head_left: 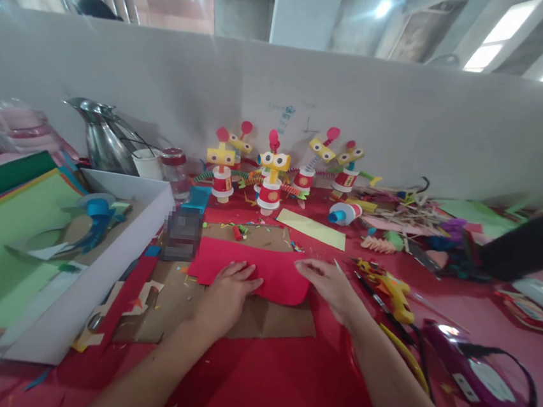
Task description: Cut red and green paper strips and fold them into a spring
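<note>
A sheet of red paper point(269, 270) lies over a piece of brown cardboard point(283, 323), its right end curving up a little. My left hand point(232, 289) rests on the paper with fingers spread, pressing it down. At the paper's right end, my right hand point(331, 286) pinches the edge between thumb and fingers. Just beyond the red paper, small coloured scraps are scattered on the cardboard. A pale yellow paper strip point(312, 229) lies behind my right hand.
Several paper-cup robot figures point(269, 194) stand by the back wall; one cup point(345, 213) lies on its side. At left is a white box point(117, 259) of coloured paper. A yellow glue gun point(399, 296) and a purple device point(471, 370) with a cord lie at right.
</note>
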Available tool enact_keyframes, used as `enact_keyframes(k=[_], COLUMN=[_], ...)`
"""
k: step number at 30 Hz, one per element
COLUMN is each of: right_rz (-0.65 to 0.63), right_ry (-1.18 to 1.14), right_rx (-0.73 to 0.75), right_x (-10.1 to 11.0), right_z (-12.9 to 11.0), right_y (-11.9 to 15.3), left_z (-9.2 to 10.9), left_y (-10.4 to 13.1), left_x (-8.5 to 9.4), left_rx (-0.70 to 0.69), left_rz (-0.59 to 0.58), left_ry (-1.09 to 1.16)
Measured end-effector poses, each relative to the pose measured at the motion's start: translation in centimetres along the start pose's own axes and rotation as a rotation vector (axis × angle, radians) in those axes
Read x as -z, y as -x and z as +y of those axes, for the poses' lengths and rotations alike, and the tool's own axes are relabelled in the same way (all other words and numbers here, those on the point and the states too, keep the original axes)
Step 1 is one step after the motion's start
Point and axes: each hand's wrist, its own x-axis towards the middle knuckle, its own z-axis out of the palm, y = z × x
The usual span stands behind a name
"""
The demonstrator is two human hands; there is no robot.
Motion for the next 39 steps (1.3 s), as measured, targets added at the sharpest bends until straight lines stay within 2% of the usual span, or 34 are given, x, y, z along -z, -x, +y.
enact_keyframes(k=[3, 7, 11, 15, 19, 23, 26, 29, 33, 34, 36, 39], right_rz=[0.010, 0.133, 0.141, 0.098, 0.123, 0.280, 0.353, 0.361, 0.446, 0.474, 0.572, 0.724], right_ry=[0.036, 0.019, 0.129, 0.209, 0.408, 0.655, 0.636, 0.606, 0.662, 0.660, 0.682, 0.956], right_rx=[0.026, 0.027, 0.071, 0.115, 0.193, 0.362, 0.427, 0.438, 0.442, 0.410, 0.304, 0.153], right_x=[-0.3, 0.2, 0.9, 0.6, 0.2, 0.7, 2.0, 4.1, 8.5, 9.6, 11.8, 13.6], right_z=[0.3, 0.2, 0.4, 1.0, 1.0, 0.1, -0.6, -1.2, -1.9, -2.0, -2.0, -2.0], right_y=[-0.3, -0.7, -1.5, -3.0, -4.5, -4.3, -2.7, -0.4, 2.6, 3.3, 4.3, 5.2], left_z=[0.0, 0.6, 1.8, 2.8, 2.9, 2.8, 3.0, 3.1, 1.9, 1.3, 0.0, -1.9], left_y=[-0.2, -0.3, 0.1, 0.4, 0.4, 0.3, 0.3, 0.3, 0.3, 0.3, 0.4, 0.5], left_x=[0.4, 2.3, 3.3, 3.1, 2.9, 3.3, 3.9, 4.8, 6.5, 6.9, 7.9, 9.3], left_rx=[-0.013, -0.139, -0.249, -0.250, -0.242, -0.186, -0.090, 0.069, 0.338, 0.414, 0.549, 0.677], left_rz=[0.056, 0.095, -0.021, -0.159, -0.215, -0.220, -0.214, -0.118, 0.222, 0.308, 0.408, 0.509], left_ry=[0.023, -0.018, -0.055, -0.079, -0.078, -0.069, -0.106, -0.171, -0.169, -0.173, -0.160, -0.104])
